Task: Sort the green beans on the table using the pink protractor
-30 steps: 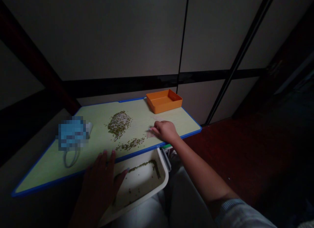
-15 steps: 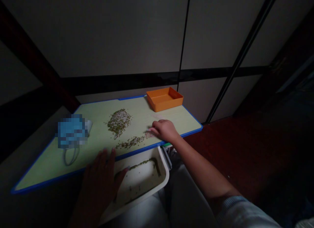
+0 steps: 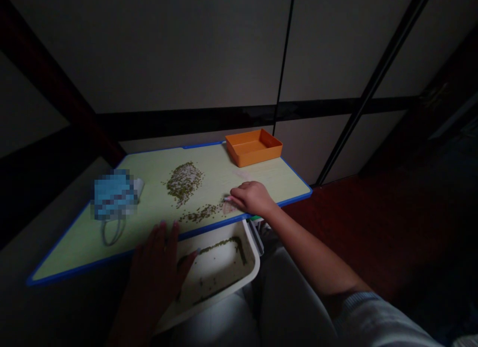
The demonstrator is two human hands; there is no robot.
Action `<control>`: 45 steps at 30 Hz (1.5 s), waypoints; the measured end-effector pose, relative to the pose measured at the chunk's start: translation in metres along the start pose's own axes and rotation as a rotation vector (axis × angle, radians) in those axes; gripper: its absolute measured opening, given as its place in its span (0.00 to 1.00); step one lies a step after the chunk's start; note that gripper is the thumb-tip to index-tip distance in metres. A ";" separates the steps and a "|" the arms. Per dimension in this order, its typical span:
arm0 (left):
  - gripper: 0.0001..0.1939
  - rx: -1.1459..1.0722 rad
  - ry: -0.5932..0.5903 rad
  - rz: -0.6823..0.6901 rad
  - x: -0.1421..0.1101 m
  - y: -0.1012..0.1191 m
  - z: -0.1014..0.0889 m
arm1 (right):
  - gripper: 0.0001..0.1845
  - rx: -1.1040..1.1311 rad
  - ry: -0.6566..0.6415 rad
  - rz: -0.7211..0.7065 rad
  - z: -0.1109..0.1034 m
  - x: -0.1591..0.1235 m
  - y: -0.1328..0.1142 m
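My right hand (image 3: 254, 196) rests low over the pale tabletop (image 3: 145, 212), its fingers curled and pinched together at the right end of a thin scatter of small greenish-brown beans or seeds (image 3: 201, 213). Whatever the fingertips hold, if anything, is too small to make out. Behind that scatter lies a larger mound of the same grains mixed with paler bits (image 3: 183, 182). My left hand (image 3: 155, 272), in shadow, has its fingers spread at the table's front edge, with the thumb over a white tub (image 3: 255, 267). Greenish grains line the tub's bottom edges.
An orange tray (image 3: 257, 159) stands at the table's back right. At the left lies a blurred-out blue item (image 3: 115, 195) with a loop (image 3: 112, 232). The table has a raised blue rim (image 3: 295, 198). Cabinet doors (image 3: 194, 48) rise directly behind it.
The view has shifted slightly, so the table and objects sit a little further right. Both hands keep nearly the same places, and the grains look much the same.
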State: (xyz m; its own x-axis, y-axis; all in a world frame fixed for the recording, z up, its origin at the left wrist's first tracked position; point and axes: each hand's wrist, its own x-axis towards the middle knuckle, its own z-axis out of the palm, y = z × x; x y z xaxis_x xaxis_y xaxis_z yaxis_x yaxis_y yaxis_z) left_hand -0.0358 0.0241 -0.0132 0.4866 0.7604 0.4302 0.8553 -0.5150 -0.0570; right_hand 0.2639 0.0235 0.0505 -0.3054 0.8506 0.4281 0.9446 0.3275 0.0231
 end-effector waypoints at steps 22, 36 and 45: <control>0.41 0.001 -0.026 -0.012 0.000 0.002 -0.003 | 0.25 0.077 -0.088 -0.009 -0.005 0.005 -0.009; 0.41 -0.041 -0.015 -0.010 -0.001 0.000 -0.001 | 0.21 0.281 -0.076 0.107 -0.005 0.004 -0.005; 0.41 -0.018 0.031 -0.001 -0.002 -0.001 0.004 | 0.22 0.696 0.295 0.597 0.018 0.004 0.012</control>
State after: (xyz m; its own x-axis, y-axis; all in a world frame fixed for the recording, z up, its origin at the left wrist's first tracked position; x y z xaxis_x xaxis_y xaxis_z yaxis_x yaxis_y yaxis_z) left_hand -0.0370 0.0243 -0.0178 0.4799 0.7483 0.4580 0.8521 -0.5217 -0.0405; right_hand 0.2722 0.0378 0.0363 0.3347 0.8497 0.4074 0.6221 0.1255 -0.7728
